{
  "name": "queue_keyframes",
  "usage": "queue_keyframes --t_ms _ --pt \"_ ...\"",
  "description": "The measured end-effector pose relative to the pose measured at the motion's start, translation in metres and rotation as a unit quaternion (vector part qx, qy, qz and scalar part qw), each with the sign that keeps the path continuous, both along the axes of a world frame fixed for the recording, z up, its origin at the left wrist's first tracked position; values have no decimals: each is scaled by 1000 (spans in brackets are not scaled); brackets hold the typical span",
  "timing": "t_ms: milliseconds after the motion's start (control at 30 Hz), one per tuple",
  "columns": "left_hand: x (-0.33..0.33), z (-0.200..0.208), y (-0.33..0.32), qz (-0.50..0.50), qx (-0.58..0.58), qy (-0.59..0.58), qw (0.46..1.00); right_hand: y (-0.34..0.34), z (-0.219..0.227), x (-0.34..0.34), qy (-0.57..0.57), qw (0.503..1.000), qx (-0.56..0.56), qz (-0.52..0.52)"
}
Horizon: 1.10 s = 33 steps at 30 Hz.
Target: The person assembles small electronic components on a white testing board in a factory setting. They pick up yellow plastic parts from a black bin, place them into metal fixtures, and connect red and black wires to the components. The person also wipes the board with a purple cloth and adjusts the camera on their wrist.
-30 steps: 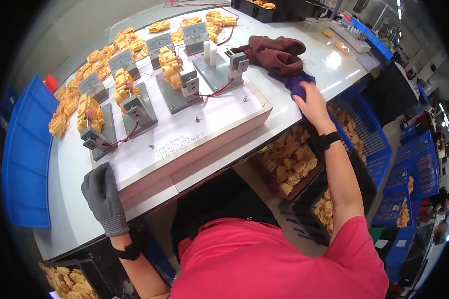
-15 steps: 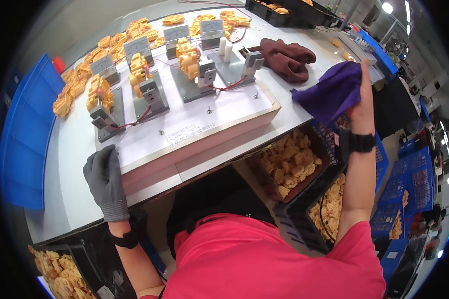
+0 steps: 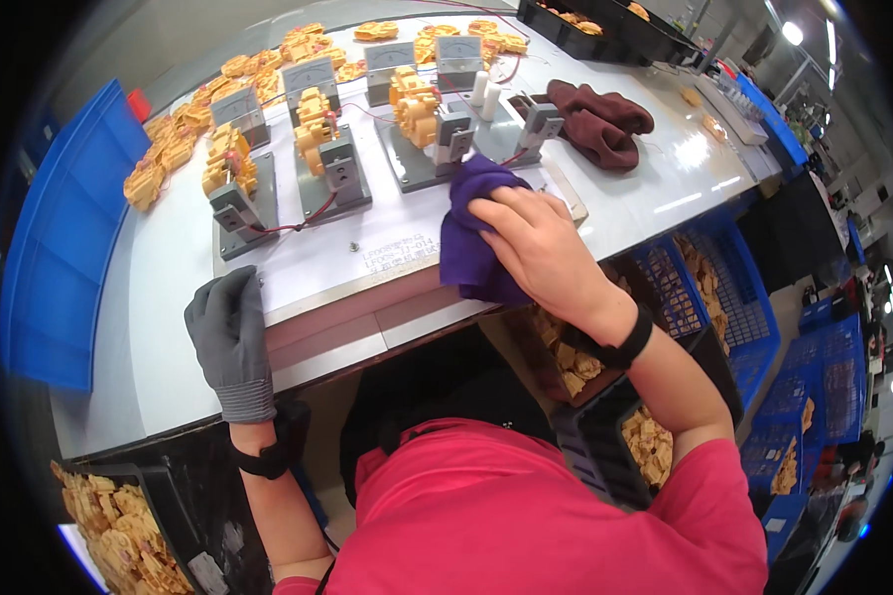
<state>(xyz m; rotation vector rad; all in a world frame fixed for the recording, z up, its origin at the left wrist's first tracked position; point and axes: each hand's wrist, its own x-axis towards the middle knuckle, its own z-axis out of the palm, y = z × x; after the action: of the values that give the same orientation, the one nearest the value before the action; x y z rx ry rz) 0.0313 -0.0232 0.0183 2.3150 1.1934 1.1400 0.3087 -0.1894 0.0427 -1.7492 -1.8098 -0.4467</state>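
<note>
My bare right hand (image 3: 544,248) grips a bunched purple cloth (image 3: 474,238) and presses it onto the front right part of a white board (image 3: 318,268). My left hand (image 3: 226,332), in a grey glove, is closed at the board's front left corner, fingers curled against its edge. On the board stands a row of several grey metal fixtures (image 3: 337,188) joined by red wires. Yellow plastic gear assemblies (image 3: 230,169) sit in three of them. Behind each fixture is a grey analog meter (image 3: 308,79). Two white posts (image 3: 489,99) rise from the rightmost one.
Yellow assemblies (image 3: 164,154) lie along the table's back and left. A dark red cloth (image 3: 600,124) rests right of the board. A blue bin (image 3: 74,238) stands at the left edge. Bins of yellow parts (image 3: 650,446) sit below the table, right, and another (image 3: 119,535) lower left.
My right hand has swung left from the table's right side, bringing the purple cloth down onto the board's front. My left hand stays at the board's corner. The view has shifted slightly.
</note>
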Motion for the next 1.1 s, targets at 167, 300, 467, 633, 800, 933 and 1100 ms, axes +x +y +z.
queue_keyframes --t_ms 167,300,467,633,800,933,1100 --pt "-1 0 -5 5 -2 -10 1000 -25 22 -7 115 987 -114 -5" --pt "-2 0 -5 -1 -15 -23 1000 -29 60 -31 418 900 -124 -3" --pt "-3 -3 -2 -7 -7 -22 1000 2 105 -40 428 902 -45 20" --pt "-6 -3 -1 -17 9 -26 999 52 118 -21 208 977 -40 -5" --pt "-4 -5 1 -22 20 -27 999 111 111 -11 256 965 -24 51" --pt "-6 -4 1 -16 20 -22 999 159 101 -13 160 979 -114 -45" --pt "-3 -4 2 -22 26 -30 999 184 91 5 41 953 -299 -23"
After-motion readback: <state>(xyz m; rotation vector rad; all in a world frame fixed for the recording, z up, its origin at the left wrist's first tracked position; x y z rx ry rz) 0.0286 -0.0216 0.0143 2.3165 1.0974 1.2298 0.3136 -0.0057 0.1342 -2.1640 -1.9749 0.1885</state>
